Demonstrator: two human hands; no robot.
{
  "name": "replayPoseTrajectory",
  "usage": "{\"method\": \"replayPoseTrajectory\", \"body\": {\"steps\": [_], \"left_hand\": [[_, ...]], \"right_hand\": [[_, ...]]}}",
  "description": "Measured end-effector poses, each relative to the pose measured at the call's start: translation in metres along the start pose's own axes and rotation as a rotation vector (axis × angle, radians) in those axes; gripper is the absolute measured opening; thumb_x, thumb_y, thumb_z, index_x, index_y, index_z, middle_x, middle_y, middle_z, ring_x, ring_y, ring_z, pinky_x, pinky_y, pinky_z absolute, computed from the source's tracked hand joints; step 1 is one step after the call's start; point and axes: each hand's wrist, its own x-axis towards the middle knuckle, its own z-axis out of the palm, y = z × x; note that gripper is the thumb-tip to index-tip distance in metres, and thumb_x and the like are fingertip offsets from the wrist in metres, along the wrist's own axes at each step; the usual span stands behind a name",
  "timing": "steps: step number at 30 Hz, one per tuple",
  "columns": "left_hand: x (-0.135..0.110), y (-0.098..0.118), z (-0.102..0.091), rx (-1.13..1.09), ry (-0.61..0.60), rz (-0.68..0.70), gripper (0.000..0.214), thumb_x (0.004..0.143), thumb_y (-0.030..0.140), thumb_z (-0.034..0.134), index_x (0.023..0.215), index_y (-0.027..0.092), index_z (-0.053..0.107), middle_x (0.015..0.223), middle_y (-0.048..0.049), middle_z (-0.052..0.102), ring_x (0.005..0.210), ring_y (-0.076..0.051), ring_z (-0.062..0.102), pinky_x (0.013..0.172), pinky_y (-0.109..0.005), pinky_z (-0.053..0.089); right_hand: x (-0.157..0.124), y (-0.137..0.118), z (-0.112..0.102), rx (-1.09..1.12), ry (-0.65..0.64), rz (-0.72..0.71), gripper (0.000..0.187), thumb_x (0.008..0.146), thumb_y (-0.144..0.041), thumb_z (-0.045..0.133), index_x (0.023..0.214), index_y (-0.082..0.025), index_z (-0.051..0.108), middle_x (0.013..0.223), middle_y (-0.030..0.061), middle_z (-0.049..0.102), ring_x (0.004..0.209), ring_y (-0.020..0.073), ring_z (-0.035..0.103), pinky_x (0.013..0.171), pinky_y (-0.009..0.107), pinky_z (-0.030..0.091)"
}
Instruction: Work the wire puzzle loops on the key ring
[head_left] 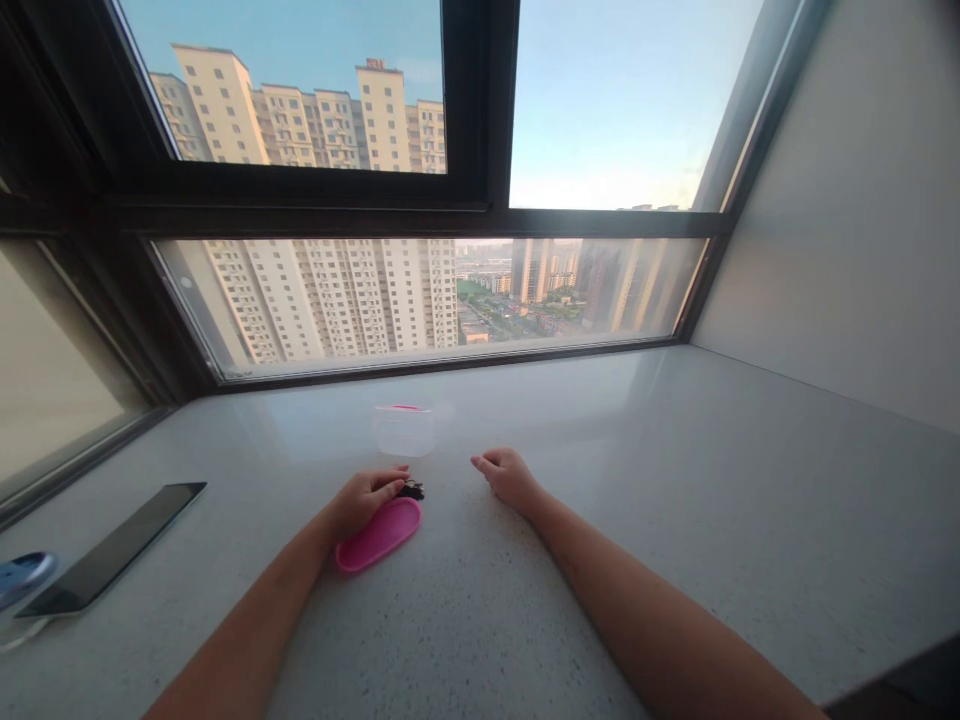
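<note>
My left hand (367,497) rests low over the counter, its fingers and thumb closed around a small black bundle with shiny bits (412,490), whose exact kind I cannot make out. Just below that hand lies a shallow pink oval lid or tray (379,537), its near-left end partly behind my wrist. Beyond the fingers stands a clear, frosted plastic box (405,435) with a bit of pink at its top rim. To the right, my right hand (507,477) sits on the counter with curled fingers, the fingertips pinched together; whatever they may hold is hidden.
The pale speckled counter (660,500) runs up to a dark-framed window (450,365). At the left lie a dark-screened tablet (112,548) and a bluish rounded object (26,575) with a white cable (26,635). A white wall (847,220) bounds the right side.
</note>
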Motion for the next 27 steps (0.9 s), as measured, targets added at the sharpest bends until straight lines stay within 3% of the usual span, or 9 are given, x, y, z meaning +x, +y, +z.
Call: {"method": "replayPoseTrajectory", "body": {"steps": [4,7,11,14,16,18,20,24,27], "left_hand": [[-0.001,0.017,0.008,-0.201,-0.052,0.02,0.037,0.077,0.043,0.055,0.1,0.017,0.071,0.124,-0.0096,0.059,0.115,-0.027,0.053,0.101,-0.04,0.037],[-0.001,0.012,0.001,-0.258,0.149,-0.005,0.043,0.071,0.048,0.061,0.096,0.014,0.071,0.114,-0.0108,0.066,0.11,-0.027,0.056,0.099,-0.039,0.039],[0.0,-0.007,-0.013,-0.251,0.263,-0.064,0.059,0.068,0.06,0.058,0.102,0.013,0.068,0.117,-0.0123,0.063,0.116,-0.029,0.051,0.097,-0.04,0.039],[-0.001,-0.009,-0.011,-0.23,0.236,-0.077,0.057,0.064,0.059,0.062,0.099,0.016,0.07,0.113,-0.0103,0.066,0.116,-0.03,0.051,0.098,-0.037,0.039],[-0.001,-0.002,-0.003,-0.227,0.175,-0.075,0.054,0.067,0.057,0.061,0.101,0.017,0.07,0.105,-0.0082,0.07,0.107,-0.029,0.057,0.094,-0.037,0.042],[-0.001,0.006,0.006,-0.236,0.109,-0.069,0.053,0.071,0.056,0.057,0.103,0.016,0.069,0.104,-0.0076,0.07,0.101,-0.028,0.06,0.09,-0.037,0.045],[0.0,0.013,0.012,-0.258,0.073,-0.04,0.052,0.076,0.054,0.052,0.106,0.015,0.067,0.115,-0.0077,0.065,0.108,-0.027,0.057,0.093,-0.037,0.043],[0.003,0.014,0.01,-0.269,0.109,-0.013,0.052,0.076,0.054,0.051,0.106,0.015,0.067,0.126,-0.0083,0.058,0.119,-0.026,0.049,0.102,-0.037,0.034],[0.004,0.009,0.007,-0.23,0.151,-0.021,0.051,0.074,0.057,0.053,0.1,0.017,0.07,0.125,-0.0083,0.058,0.12,-0.027,0.047,0.105,-0.037,0.03]], "right_hand": [[-0.001,-0.002,-0.002,-0.014,-0.01,0.001,0.041,0.08,-0.042,0.044,0.048,-0.019,0.032,0.042,-0.0059,0.024,0.042,0.0074,0.025,0.045,0.023,0.015],[-0.003,-0.005,-0.002,-0.024,-0.007,0.005,0.041,0.08,-0.042,0.045,0.049,-0.018,0.034,0.042,-0.0057,0.027,0.043,0.0077,0.028,0.045,0.023,0.017],[-0.008,-0.016,0.003,-0.072,0.013,-0.031,0.035,0.076,-0.043,0.053,0.056,-0.016,0.047,0.048,-0.0045,0.039,0.047,0.0085,0.036,0.047,0.021,0.024],[-0.015,-0.03,0.008,-0.119,-0.037,-0.167,0.027,0.073,-0.041,0.061,0.071,-0.014,0.057,0.065,0.0001,0.054,0.058,0.0108,0.047,0.055,0.021,0.035],[-0.021,-0.04,0.01,-0.115,-0.094,-0.286,0.033,0.068,-0.041,0.068,0.087,-0.015,0.061,0.084,0.0051,0.059,0.071,0.0138,0.053,0.064,0.024,0.041],[-0.027,-0.05,0.013,-0.104,-0.184,-0.426,0.041,0.065,-0.042,0.071,0.097,-0.017,0.061,0.096,0.0083,0.059,0.085,0.0176,0.055,0.076,0.028,0.042],[-0.033,-0.059,0.015,-0.108,-0.255,-0.562,0.042,0.065,-0.041,0.072,0.1,-0.018,0.062,0.103,0.0097,0.058,0.096,0.0203,0.053,0.086,0.032,0.039],[-0.041,-0.071,0.021,-0.149,-0.438,-0.705,0.04,0.066,-0.036,0.073,0.101,-0.02,0.063,0.104,0.0087,0.061,0.097,0.0208,0.054,0.089,0.032,0.037],[-0.042,-0.071,0.024,-0.204,-0.516,-0.739,0.029,0.068,-0.032,0.071,0.093,-0.019,0.066,0.093,0.0068,0.064,0.087,0.0185,0.057,0.085,0.03,0.039]]}}
